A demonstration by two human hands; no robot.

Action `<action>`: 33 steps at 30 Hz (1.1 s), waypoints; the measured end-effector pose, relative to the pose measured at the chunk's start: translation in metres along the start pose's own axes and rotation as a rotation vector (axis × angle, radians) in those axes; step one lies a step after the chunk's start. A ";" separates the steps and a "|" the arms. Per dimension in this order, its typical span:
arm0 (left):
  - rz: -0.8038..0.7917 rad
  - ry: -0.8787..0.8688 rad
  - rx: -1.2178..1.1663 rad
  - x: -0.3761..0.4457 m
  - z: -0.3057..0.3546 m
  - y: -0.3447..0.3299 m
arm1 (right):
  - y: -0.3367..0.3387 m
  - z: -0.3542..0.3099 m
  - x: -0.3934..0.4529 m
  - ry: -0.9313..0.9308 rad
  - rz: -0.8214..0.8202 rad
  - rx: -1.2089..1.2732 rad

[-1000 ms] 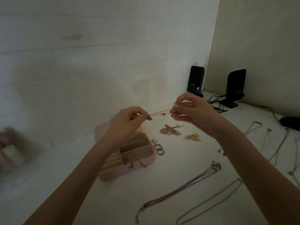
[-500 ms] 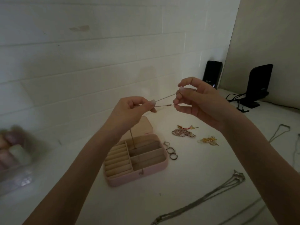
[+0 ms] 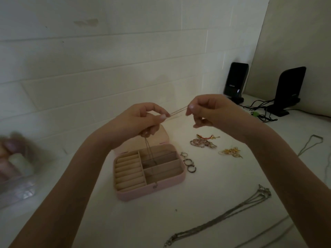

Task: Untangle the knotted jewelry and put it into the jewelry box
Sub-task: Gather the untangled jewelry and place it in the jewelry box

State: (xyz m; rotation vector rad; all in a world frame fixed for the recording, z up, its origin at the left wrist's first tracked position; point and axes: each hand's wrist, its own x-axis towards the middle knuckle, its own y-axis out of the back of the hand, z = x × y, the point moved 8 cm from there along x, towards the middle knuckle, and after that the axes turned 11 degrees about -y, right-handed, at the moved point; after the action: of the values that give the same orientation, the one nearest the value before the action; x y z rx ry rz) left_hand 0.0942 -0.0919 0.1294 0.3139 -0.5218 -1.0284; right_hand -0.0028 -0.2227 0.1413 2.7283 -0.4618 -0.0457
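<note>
A thin chain (image 3: pixel 177 112) is stretched between my two hands above the table. My left hand (image 3: pixel 141 120) pinches one end, and a loop of the same chain hangs from it down into the open pink jewelry box (image 3: pixel 152 191). My right hand (image 3: pixel 209 111) pinches the other end between thumb and forefinger. The box has ring rolls on its left side and several compartments on its right.
Three rings (image 3: pixel 188 161), a pink beaded bracelet (image 3: pixel 202 143) and gold earrings (image 3: pixel 231 152) lie right of the box. Long silver chains (image 3: pixel 232 211) lie at the front right. Two black speakers (image 3: pixel 235 81) with cables stand at the back. A blurred clear container (image 3: pixel 16 169) sits at the left.
Both hands have shifted slightly right and down in view, with the chain still taut between them. The hanging loop now reaches into the box.
</note>
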 end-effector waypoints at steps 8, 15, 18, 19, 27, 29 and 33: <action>-0.220 0.063 -0.099 -0.021 -0.015 -0.010 | 0.021 0.001 0.003 0.028 0.050 0.508; -0.246 0.086 -0.057 -0.042 -0.019 -0.022 | 0.002 -0.008 -0.001 0.060 -0.031 0.550; -0.152 0.122 -0.115 -0.048 -0.027 -0.024 | -0.004 -0.013 -0.004 0.082 -0.036 0.535; -0.124 0.125 -0.113 -0.050 -0.029 -0.025 | -0.006 -0.014 -0.005 0.085 -0.036 0.523; -0.110 0.089 0.258 -0.061 -0.035 -0.017 | -0.041 -0.005 -0.004 0.025 -0.134 0.119; -0.136 0.091 0.379 -0.062 -0.034 -0.016 | -0.052 -0.002 -0.005 0.014 -0.164 0.001; -0.056 0.126 0.372 -0.063 -0.040 -0.008 | -0.069 0.002 -0.004 0.007 -0.227 -0.085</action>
State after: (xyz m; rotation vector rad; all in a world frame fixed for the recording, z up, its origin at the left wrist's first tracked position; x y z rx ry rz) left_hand 0.0841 -0.0411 0.0759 0.7216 -0.5921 -0.9554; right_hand 0.0151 -0.1616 0.1136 2.6825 -0.1427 -0.1131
